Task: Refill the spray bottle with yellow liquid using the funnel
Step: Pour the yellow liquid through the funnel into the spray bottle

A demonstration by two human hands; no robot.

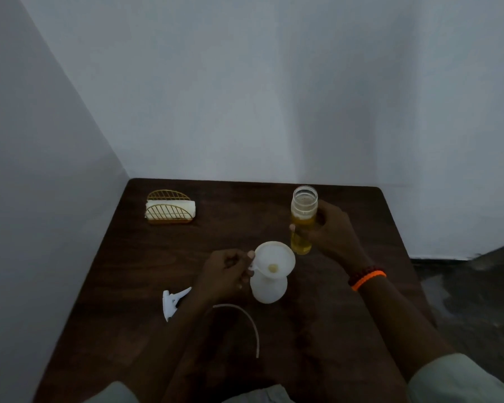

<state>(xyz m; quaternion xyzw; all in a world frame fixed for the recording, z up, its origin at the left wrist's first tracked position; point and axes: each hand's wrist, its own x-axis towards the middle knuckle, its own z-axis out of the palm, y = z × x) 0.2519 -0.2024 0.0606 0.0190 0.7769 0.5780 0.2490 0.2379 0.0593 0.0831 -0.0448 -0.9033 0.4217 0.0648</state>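
The white spray bottle [269, 287] stands upright near the middle of the dark wooden desk [146, 257], its neck uncapped, and the white funnel [275, 258] sits in that neck with a small pool of yellow showing at the bottom of its bowl. The left hand [226, 271], just left of the bottle, has its grip closed on the funnel's small side handle, thumb and fingers pinching it. Just behind and to the right of the bottle, the right hand [330, 229] has its grip wrapped round a clear open-topped jar [302, 221] that holds the yellow liquid [301, 237]; the jar is upright, its base close to the funnel's rim. That wrist wears an orange band [368, 280]. In front and to the left of the bottle lies the white trigger sprayer head [173, 302], its thin dip tube [249, 321] curving across the desk in front of the bottle. Well behind and to the left of the bottle, near the wall, stands a gold wire napkin holder [169, 207]
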